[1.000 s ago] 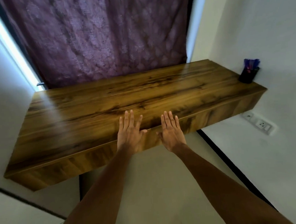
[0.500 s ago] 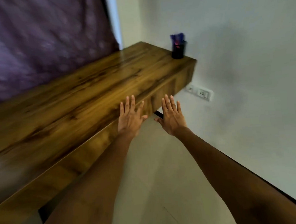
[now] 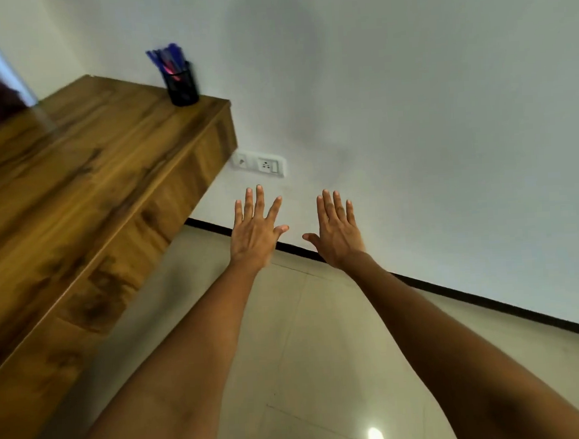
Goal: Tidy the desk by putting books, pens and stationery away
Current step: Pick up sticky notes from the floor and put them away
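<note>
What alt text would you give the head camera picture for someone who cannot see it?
Two bare arms reach forward, the left hand and right hand open, fingers spread, holding nothing, in front of a white wall. To the left, a wooden desk carries only a black mesh pen holder of blue pens at its far corner; a wall socket sits below it.

No legible text anywhere.

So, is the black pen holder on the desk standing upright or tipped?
Upright. The pen holder stands on its base at the desk corner, with pens sticking out of its top.
</note>
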### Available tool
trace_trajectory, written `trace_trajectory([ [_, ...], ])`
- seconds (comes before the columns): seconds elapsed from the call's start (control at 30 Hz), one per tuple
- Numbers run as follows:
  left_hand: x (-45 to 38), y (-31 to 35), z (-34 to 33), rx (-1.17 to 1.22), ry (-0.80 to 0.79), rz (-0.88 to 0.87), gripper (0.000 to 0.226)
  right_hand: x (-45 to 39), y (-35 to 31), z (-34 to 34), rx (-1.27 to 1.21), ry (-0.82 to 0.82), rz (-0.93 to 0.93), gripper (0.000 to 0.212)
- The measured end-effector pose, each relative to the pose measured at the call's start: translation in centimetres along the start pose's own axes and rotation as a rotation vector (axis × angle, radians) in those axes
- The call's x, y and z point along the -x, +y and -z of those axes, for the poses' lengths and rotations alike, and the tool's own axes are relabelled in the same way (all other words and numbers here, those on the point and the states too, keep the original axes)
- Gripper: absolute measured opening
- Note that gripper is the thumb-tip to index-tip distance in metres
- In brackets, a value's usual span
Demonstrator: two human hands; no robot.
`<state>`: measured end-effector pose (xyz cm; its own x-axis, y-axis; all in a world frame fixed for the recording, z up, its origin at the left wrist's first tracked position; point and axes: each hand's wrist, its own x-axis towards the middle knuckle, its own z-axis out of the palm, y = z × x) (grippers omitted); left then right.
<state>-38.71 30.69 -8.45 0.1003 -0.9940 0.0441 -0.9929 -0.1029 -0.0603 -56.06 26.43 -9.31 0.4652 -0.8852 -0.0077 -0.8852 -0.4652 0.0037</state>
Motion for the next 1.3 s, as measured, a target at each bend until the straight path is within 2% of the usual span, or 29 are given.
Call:
trace_trajectory([
  [0.27, -6.0, 9.1, -1.4, 0.022, -0.034, -0.273, 0.068, 2.4, 8.3, -2.1, -0.011, -0.066, -0.276, 0.083],
  [0.47, -10.3, 17.6, -2.0, 0.026, -0.010, -0.554, 0.068, 5.4, 14.5, -3.5, -0.025, -0.077, -0.535, 0.082],
  [0.73, -12.1, 27.6, -4.6, 0.014, -0.016, -0.869, 0.068, 10.2, 20.1, -5.9, -0.052, -0.111, -0.825, 0.083],
  [0.93, -13.5, 34.2, -7.5, 0.041, -0.066, -0.984, 0.069, 11.5, 24.9, -8.8, -0.063, -0.137, -0.944, 0.082],
  [1.1, -17.2, 39.3, -12.4, 0.106, -0.091, -0.969, 0.070, 10.1, 30.7, -13.4, -0.091, -0.113, -0.969, 0.079],
  [1.3, -19.6, 46.3, -25.6, 0.137, -0.195, -0.989, 0.075, 7.4, 37.6, -26.9, -0.206, 0.010, -1.050, 0.098],
])
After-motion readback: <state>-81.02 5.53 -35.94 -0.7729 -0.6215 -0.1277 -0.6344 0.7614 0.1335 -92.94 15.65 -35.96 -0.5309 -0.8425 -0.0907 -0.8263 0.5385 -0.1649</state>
